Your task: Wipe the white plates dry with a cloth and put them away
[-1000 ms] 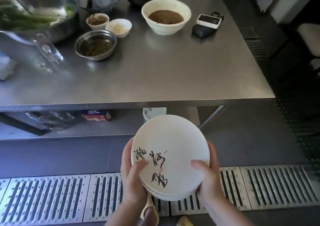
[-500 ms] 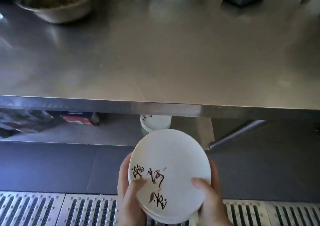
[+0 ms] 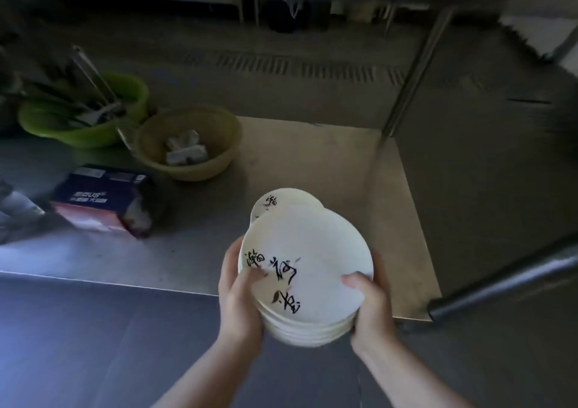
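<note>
Ducked under the bench now, left hand (image 3: 239,295) and right hand (image 3: 370,306) gripping the plate stack (image 3: 308,270) (putting-away step), next lower it onto the shelf (image 3: 328,163) just ahead.

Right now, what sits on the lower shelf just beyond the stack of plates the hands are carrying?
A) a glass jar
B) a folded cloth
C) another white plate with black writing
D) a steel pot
C: just beyond the held stack of plates, gripped by the left hand and the right hand, another white plate with black writing rests on the lower shelf.
</note>
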The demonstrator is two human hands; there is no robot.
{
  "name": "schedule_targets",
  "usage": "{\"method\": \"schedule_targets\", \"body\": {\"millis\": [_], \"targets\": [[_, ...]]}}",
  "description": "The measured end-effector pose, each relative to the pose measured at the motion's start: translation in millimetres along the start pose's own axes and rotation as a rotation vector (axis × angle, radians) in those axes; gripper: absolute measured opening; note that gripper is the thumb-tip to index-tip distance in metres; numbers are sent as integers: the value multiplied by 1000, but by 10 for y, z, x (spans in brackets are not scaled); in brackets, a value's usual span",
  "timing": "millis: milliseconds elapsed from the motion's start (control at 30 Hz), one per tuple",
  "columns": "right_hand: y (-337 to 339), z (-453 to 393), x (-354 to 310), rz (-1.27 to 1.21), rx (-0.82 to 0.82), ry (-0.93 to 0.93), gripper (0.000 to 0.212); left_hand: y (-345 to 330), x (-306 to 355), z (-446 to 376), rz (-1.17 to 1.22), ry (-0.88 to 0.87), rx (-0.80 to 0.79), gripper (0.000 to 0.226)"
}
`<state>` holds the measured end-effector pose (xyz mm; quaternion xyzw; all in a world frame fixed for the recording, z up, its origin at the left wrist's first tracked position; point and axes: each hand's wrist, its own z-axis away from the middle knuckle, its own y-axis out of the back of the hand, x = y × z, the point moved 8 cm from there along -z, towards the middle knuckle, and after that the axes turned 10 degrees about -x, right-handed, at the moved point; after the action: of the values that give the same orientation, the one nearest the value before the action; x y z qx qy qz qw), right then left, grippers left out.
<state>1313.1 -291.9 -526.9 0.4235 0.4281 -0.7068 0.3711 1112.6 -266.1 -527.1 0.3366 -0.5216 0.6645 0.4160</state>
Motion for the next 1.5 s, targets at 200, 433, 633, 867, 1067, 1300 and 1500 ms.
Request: {"method": "schedule_targets", "body": {"millis": [200, 433, 633, 867, 1067, 1300, 1500], "targets": [[-106, -864, 182, 32, -20, 47, 47, 9, -156, -818, -25, -34, -1, 58], [-290, -1489, 195, 56, -27, 97, 40, 33, -200, -1476, -52, -39, 17, 53], [-328, -1660, 177, 133, -15, 100, 41, 13, -258, -1650, -85, 19, 48, 48], [-346, -1731, 173, 205, -8, 116, 42, 12, -212, -1713, -203, 59, -5, 28], [-310, -1712, 301, 115, 65, 70, 31, -20, -163, -1745, -316, 29, -49, 25], [-315, -1672, 401, 9, 123, 52, 20, 46, -198, -1759, -251, 47, -8, 24], [-340, -1658, 402, 54, 51, 40, 23, 39, -187, -1757, -279, 28, -4, 25]]}}
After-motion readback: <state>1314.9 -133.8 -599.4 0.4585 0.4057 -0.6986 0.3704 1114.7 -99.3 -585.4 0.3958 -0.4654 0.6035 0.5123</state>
